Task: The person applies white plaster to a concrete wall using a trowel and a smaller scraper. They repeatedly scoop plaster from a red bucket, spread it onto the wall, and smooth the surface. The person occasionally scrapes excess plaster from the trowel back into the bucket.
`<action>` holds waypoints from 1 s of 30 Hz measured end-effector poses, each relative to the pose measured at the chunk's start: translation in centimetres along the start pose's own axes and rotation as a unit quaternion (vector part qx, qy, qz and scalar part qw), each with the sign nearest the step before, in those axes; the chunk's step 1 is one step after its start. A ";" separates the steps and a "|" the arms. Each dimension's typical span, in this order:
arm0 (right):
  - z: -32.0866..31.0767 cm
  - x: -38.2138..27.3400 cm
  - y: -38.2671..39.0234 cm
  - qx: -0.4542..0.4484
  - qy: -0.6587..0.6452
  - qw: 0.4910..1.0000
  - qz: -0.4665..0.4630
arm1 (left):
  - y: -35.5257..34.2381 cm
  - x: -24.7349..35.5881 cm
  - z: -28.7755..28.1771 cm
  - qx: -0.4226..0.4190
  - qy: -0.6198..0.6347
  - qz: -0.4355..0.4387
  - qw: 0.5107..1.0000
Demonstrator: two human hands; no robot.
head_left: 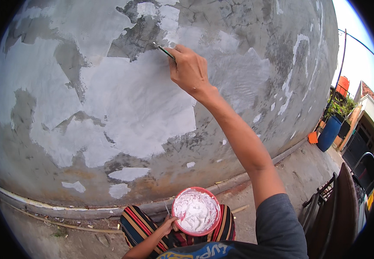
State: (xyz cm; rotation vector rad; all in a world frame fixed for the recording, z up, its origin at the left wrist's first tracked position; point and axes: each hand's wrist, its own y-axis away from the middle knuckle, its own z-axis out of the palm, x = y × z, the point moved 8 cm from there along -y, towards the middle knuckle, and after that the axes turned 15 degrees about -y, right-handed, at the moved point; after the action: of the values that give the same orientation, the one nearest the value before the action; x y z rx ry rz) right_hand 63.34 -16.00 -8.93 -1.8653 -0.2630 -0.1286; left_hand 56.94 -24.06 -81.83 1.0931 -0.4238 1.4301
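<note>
Right hand (190, 69): fingers closed around a thin, dark green, flat-looking hand tool (166, 52), seen nearly edge-on. Tool is held up at the rough grey cement wall (23, 159), high above the bowl and a bit to its left; tip points up-left. Firm contact with the wall can't be confirmed from this angle.

Left hand (167, 225): left rim of the round red bowl (216, 224) is gripped, thumb up at the edge. A thin pale upright strip (167, 210) is seen just beside that hand; what it is can't be told.

Bowl: held over the lap, tilted open side up. Thick white paste (195, 211) is contained, smeared up the inner sides, heaped in the middle. Black, red and tan striped cloth (137, 222) is seen on both sides of the bowl; dark grey short sleeve (277, 220) to its right.

Wall: broad smooth white coat (139, 99) is spread above the bowl, mostly to its left, edges ragged. Bare, cracked grey is left showing around the tool tip.

Further out: thin tan pole (62, 224) on the ground left of the bowl. Far right of and above the bowl: blue plastic barrel (330, 133), green plants (342, 107), orange tank (343, 85).
</note>
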 end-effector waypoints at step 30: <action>0.4 0.2 1.5 -0.141 0.038 0.984 -0.107 | 0.8 -0.4 0.9 0.014 -0.020 -0.007 1.000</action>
State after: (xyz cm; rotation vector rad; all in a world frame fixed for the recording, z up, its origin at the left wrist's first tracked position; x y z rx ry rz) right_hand 63.87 -16.03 -10.42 -2.1029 -0.4088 -0.4011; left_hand 56.48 -25.17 -81.42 1.1481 -0.4255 1.4078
